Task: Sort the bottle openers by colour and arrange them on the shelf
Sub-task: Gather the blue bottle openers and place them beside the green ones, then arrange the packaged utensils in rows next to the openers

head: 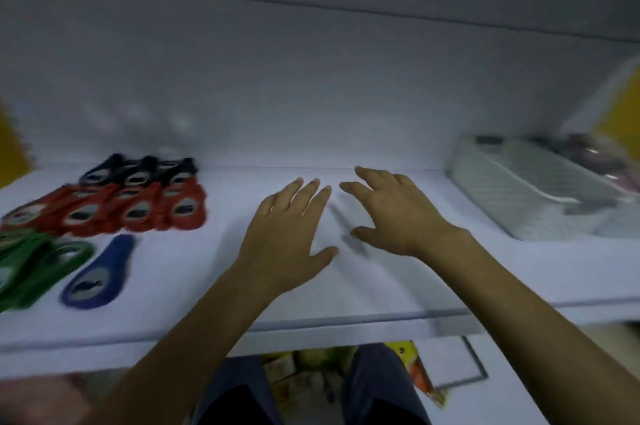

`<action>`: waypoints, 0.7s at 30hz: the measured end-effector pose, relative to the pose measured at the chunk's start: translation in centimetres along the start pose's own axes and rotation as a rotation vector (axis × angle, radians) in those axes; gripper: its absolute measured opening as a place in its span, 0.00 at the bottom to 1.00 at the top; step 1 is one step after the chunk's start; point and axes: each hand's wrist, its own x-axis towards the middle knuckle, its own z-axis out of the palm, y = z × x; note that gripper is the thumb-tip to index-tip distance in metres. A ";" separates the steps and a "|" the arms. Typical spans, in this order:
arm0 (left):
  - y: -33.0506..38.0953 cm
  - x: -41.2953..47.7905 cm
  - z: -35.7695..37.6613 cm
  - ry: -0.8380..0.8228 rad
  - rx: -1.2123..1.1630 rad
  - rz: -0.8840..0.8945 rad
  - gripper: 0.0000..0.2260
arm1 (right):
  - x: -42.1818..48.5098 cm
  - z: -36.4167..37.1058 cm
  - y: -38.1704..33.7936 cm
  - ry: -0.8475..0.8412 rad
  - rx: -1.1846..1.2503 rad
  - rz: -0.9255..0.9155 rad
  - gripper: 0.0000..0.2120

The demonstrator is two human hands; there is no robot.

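Observation:
Bottle openers lie grouped by colour at the left of the white shelf. At the back is a row of black openers, in front of it a row of red openers, then green openers at the far left edge. One blue opener lies alone beside the green ones. My left hand and my right hand hover over the bare middle of the shelf, fingers spread and straight, holding nothing. The picture is blurred by motion.
A pale ribbed tray with dark items inside stands at the right end of the shelf. The shelf's back wall rises close behind the hands. Below the shelf edge, my legs and some colourful packages show.

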 end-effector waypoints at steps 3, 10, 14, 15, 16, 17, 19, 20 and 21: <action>3.5 2.6 1.0 -0.013 -0.039 0.157 0.34 | -4.5 0.3 3.7 -0.003 0.010 0.192 0.33; 11.0 7.3 3.1 -0.176 -0.414 0.279 0.35 | -12.4 0.9 10.3 0.087 0.065 0.577 0.29; 16.9 11.7 4.6 -0.444 -0.916 0.034 0.37 | -16.0 2.4 15.1 0.174 0.075 0.756 0.29; 18.4 12.9 5.0 -0.468 -1.005 -0.036 0.37 | -16.4 2.6 16.6 0.202 0.072 0.790 0.29; 19.9 14.1 5.3 -0.471 -1.065 -0.090 0.38 | -16.7 2.8 18.3 0.233 0.078 0.823 0.29; 21.3 15.2 5.5 -0.463 -1.116 -0.132 0.39 | -16.8 2.9 20.0 0.260 0.088 0.850 0.29; 23.7 17.2 5.8 -0.432 -1.240 -0.216 0.41 | -16.4 3.2 23.3 0.304 0.087 0.880 0.30; 24.7 18.1 6.1 -0.420 -1.302 -0.262 0.41 | -16.2 3.3 24.9 0.324 0.078 0.880 0.30; 25.5 18.8 6.3 -0.406 -1.351 -0.305 0.41 | -15.8 3.5 26.4 0.341 0.072 0.873 0.31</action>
